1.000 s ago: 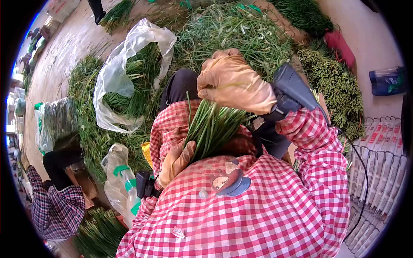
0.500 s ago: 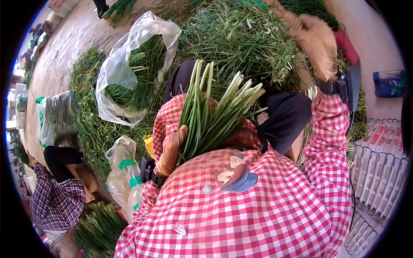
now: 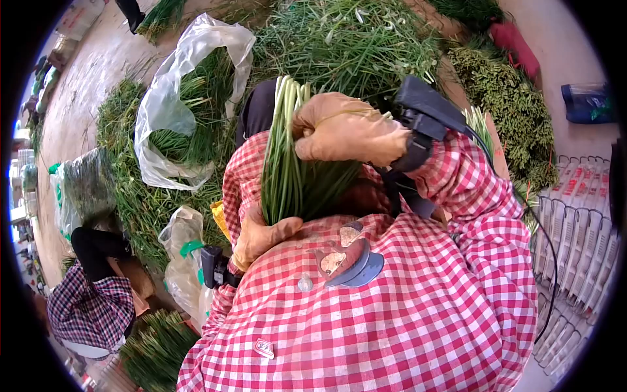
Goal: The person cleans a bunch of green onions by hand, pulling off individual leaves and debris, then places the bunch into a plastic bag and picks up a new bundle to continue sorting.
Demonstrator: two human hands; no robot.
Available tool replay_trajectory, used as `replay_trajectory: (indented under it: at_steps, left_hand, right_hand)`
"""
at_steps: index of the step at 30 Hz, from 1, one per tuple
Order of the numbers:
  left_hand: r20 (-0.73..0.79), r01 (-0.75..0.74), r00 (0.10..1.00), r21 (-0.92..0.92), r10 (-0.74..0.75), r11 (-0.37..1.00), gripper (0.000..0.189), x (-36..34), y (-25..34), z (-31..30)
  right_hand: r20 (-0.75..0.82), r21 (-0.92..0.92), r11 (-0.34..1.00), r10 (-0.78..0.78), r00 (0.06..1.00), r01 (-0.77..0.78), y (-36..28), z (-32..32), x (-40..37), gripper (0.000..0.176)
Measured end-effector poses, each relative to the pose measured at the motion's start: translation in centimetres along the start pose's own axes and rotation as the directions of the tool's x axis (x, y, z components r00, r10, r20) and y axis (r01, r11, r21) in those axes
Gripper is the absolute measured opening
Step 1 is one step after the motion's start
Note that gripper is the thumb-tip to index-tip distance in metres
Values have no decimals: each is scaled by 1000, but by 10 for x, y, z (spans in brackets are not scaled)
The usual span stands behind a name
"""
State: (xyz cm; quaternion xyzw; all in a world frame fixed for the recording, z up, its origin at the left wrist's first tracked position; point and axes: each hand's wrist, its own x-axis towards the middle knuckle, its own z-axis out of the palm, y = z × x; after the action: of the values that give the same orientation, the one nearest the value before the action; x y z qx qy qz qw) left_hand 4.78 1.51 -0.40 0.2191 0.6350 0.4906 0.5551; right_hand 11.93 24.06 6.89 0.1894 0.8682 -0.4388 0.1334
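- R hand (image 3: 346, 130) is back from far right, now on upper part of bundle (image 3: 287, 176), fingers curled over the stalks.
- L hand (image 3: 261, 235) at bundle's base, fingers wrapped round it, thumb out.
- Bundle stands upright against shirt (image 3: 392, 307).
- Bag (image 3: 176, 111) w/ greens left of bundle; pile (image 3: 353, 39) beyond it.

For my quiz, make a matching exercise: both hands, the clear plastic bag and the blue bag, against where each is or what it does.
1 left hand
2 right hand
3 clear plastic bag
4 blue bag

A far right, on the floor
B grips the stalk bundle low down
C holds greens, left of the bundle
D clasps the bundle higher up

Pairs: 1-B, 2-D, 3-C, 4-A
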Motion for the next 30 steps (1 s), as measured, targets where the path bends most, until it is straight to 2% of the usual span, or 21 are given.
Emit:
replay_trajectory:
  at_steps: [1, 3, 4, 5, 6, 7, 8, 10, 11, 12, 13, 15, 16, 17, 20, 22, 23, 24, 26, 29, 30]
  left_hand:
    - [8, 33, 999, 27, -33, 999, 50, 4, 1, 3]
    - [-47, 57, 997, -78, -60, 995, 47, 12, 0, 9]
    - [-59, 20, 998, -144, -29, 989, 46, 17, -9, 9]
    - [-74, -16, 997, -206, 1, 978, 46, 20, -13, 8]
    - [-73, -4, 997, -84, -2, 996, 44, 19, -10, 4]
    - [-54, -12, 999, -121, 5, 993, 44, 20, -14, 0]
    - [-34, -17, 999, -161, 12, 987, 44, 21, -23, -3]
    - [-22, -27, 999, -220, 23, 975, 44, 22, -28, -3]
    - [-30, -32, 999, -234, 26, 972, 43, 23, -29, -2]
    - [-40, -36, 999, -247, 27, 968, 42, 23, -29, -3]
    - [-15, -86, 996, -302, 86, 949, 41, 26, -42, -10]
    - [28, -182, 977, -404, 211, 896, 40, 37, -79, -30]
    - [-37, -19, 999, -578, -3, 816, 39, 31, -60, -20]
    - [-62, -13, 998, -571, -28, 821, 40, 33, -67, -24]
    - [-120, 0, 990, -527, -74, 850, 38, 44, -97, -38]
    - [-133, 3, 988, -520, -85, 854, 34, 41, -81, -34]
    - [-133, 3, 988, -518, -84, 855, 34, 37, -71, -32]
    - [-139, -4, 987, -512, -78, 859, 34, 35, -67, -32]
    - [-151, -24, 987, -496, -59, 868, 34, 31, -66, -34]
    - [-170, -54, 985, -483, -33, 874, 33, 25, -73, -37]
    - [-172, -59, 985, -480, -28, 875, 33, 24, -75, -38]
  right_hand:
    - [-54, -84, 996, -33, 998, 28, 8, 7, 6, 25]
    - [-117, -41, 990, -138, 984, 134, 16, 12, 12, 20]
    - [-209, -146, 847, -532, 820, 512, 33, 16, 22, 14]
    - [-220, -92, 914, -405, 887, 395, 27, 12, 21, 16]
    - [-224, -38, 962, -271, 936, 270, 14, 3, 19, 18]
    - [-221, 18, 990, -132, 966, 140, 7, -2, 17, 21]
    - [-365, -180, 952, -297, 882, 246, 21, -7, 25, 16]
    - [-557, -414, 896, -391, 733, 163, 33, -31, 32, 14]
    - [-547, -691, 701, -666, 507, 175, 43, -48, 30, 17]
    - [-697, -344, 896, -445, 563, 281, 41, -68, 17, 10]
    - [-764, -528, 841, -532, 365, 120, 45, -88, 16, 7]
    - [-894, -407, 913, -405, 193, 29, 67, -129, 4, 11]
    - [-830, -557, 741, -491, 263, -375, 61, -136, -17, 15]
    - [-448, -763, 309, -886, 120, -568, 110, -148, -10, 17]
    - [-650, -717, 697, -662, 373, -12, 86, -72, -11, 20]
    - [-485, -483, 856, -437, 758, 185, 53, -27, -22, 17]
    - [-234, -372, 912, -273, 933, 174, 40, -16, -25, 19]
    - [-281, -336, 908, -348, 894, 248, 59, 6, -12, 18]
    - [-298, -475, 843, -425, 855, 253, 73, 28, -7, 20]
    - [-388, -173, 976, -188, 902, 129, 69, 23, -19, 22]
    - [-383, -151, 985, -139, 913, 87, 74, 23, -20, 40]
